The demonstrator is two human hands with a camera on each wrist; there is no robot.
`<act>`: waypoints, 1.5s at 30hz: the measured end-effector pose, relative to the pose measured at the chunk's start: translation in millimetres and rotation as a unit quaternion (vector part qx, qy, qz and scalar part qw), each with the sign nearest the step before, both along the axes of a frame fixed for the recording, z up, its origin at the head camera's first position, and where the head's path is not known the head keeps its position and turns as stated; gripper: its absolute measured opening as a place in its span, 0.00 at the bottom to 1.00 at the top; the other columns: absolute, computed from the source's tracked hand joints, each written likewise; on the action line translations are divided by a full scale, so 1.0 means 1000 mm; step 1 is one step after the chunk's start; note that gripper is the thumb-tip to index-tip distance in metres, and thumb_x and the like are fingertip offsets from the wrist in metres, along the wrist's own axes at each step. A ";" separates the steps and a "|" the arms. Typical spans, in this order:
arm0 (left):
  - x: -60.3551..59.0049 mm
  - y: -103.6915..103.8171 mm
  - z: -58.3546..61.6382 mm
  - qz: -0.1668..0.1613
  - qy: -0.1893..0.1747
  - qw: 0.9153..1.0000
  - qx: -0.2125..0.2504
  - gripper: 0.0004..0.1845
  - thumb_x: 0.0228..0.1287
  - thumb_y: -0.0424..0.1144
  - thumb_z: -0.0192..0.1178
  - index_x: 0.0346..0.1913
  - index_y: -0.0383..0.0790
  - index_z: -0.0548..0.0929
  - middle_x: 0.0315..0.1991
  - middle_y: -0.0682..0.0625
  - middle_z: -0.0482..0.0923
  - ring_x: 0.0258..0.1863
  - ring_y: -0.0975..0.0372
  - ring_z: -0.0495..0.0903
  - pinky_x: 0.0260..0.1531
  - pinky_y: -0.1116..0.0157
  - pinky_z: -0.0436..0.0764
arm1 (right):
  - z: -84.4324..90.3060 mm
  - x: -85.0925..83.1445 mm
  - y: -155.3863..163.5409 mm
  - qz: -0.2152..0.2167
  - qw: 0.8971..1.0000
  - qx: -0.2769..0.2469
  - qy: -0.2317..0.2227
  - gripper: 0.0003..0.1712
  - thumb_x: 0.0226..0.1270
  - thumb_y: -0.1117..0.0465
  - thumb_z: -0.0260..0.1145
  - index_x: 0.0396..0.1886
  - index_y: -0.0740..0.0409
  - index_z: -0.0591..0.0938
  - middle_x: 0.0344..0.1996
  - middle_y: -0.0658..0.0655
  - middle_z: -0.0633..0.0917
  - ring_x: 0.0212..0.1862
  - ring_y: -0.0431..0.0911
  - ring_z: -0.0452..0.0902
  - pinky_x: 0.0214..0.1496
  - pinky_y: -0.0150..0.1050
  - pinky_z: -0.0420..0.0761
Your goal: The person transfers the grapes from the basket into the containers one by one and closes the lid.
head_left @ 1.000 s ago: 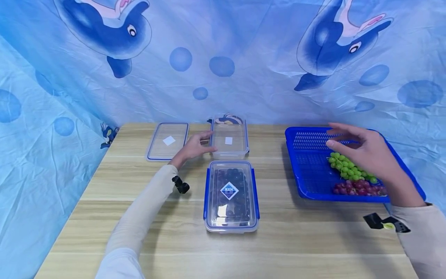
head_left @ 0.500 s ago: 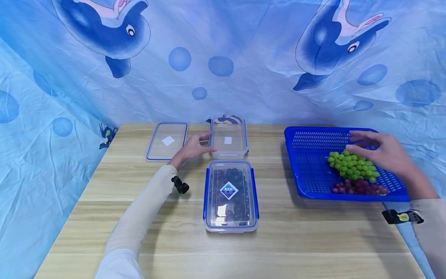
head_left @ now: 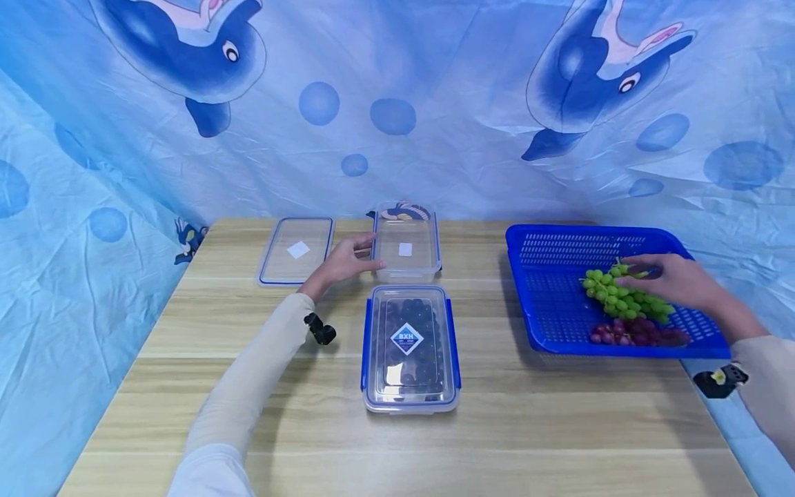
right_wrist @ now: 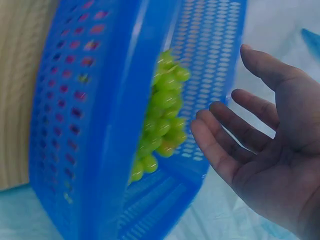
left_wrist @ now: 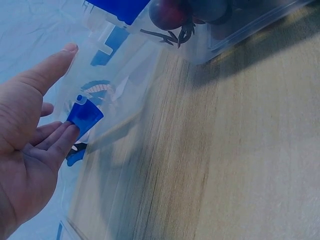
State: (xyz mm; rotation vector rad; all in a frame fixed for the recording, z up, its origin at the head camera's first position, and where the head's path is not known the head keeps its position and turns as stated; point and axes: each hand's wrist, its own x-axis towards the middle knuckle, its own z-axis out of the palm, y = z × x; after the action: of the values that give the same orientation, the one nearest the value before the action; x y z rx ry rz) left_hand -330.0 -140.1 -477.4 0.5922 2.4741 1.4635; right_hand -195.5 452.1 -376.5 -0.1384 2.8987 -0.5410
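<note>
My left hand point(head_left: 344, 261) rests against the left side of a clear plastic food container point(head_left: 419, 262) at the back of the table. In the left wrist view its fingertips touch a blue latch point(left_wrist: 85, 117), with thumb and fingers spread. On the right, a bunch of green grapes point(head_left: 615, 297) lies in a blue plastic basket point(head_left: 534, 324), beside a bunch of red grapes point(head_left: 640, 333). Just over the green bunch is my right hand point(head_left: 677, 279), its fingers loosely bent. The right wrist view shows those fingers point(right_wrist: 220, 150) apart from the green grapes, holding nothing.
A blue-rimmed clear lid point(head_left: 298, 266) lies flat left of the container. In front stands a lidded box point(head_left: 411, 386) with blue side latches and dark grapes inside. Behind the wooden table point(head_left: 509, 442) hangs a blue dolphin-print cloth point(head_left: 459, 172).
My right hand has moved right across the basket, then lowered onto the level of the green grapes. The left hand keeps its place at the container.
</note>
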 end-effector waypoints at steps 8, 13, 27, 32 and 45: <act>-0.001 -0.002 -0.001 -0.007 0.003 1.000 0.001 0.44 0.64 0.44 0.73 0.77 0.33 0.63 0.78 0.40 0.62 0.73 0.45 0.68 0.72 0.50 0.71 | -0.023 -0.007 0.012 0.016 0.999 0.028 -0.019 0.44 0.71 0.41 0.67 0.68 0.75 0.73 0.57 0.81 0.78 0.53 0.75 0.78 0.48 0.68 0.82; 0.000 -0.001 -0.001 -0.006 0.001 1.000 0.001 0.44 0.64 0.44 0.73 0.77 0.34 0.64 0.77 0.40 0.62 0.73 0.46 0.68 0.72 0.49 0.71 | -0.033 -0.006 0.017 0.021 0.999 0.022 -0.028 0.45 0.72 0.43 0.67 0.70 0.77 0.69 0.60 0.83 0.75 0.58 0.79 0.74 0.51 0.71 0.80; 0.001 0.001 -0.001 0.002 -0.006 1.000 0.000 0.43 0.63 0.43 0.73 0.77 0.35 0.65 0.77 0.41 0.63 0.73 0.47 0.69 0.71 0.51 0.72 | -0.047 -0.008 0.021 0.041 0.999 0.012 0.004 0.29 0.64 0.62 0.75 0.61 0.73 0.79 0.53 0.80 0.81 0.46 0.67 0.84 0.42 0.60 0.86; 0.000 0.000 -0.001 -0.002 -0.005 1.000 -0.002 0.42 0.65 0.41 0.72 0.77 0.35 0.64 0.77 0.40 0.63 0.73 0.46 0.68 0.72 0.50 0.71 | -0.048 -0.010 0.022 0.041 0.998 0.025 0.036 0.25 0.63 0.62 0.75 0.56 0.71 0.82 0.47 0.76 0.85 0.40 0.62 0.86 0.35 0.55 0.86; -0.001 -0.002 -0.001 -0.005 -0.004 1.000 -0.004 0.43 0.65 0.41 0.72 0.77 0.35 0.63 0.77 0.39 0.63 0.73 0.46 0.68 0.73 0.50 0.70 | -0.054 -0.012 0.017 0.048 0.998 0.011 0.047 0.20 0.62 0.69 0.73 0.53 0.69 0.82 0.45 0.76 0.85 0.42 0.66 0.85 0.35 0.57 0.87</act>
State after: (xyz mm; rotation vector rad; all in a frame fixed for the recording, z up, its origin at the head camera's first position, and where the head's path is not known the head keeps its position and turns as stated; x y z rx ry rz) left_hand -331.4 -142.1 -478.7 0.5958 2.4658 1.4497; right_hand -207.8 469.2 -430.3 -0.3065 2.9683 -0.4997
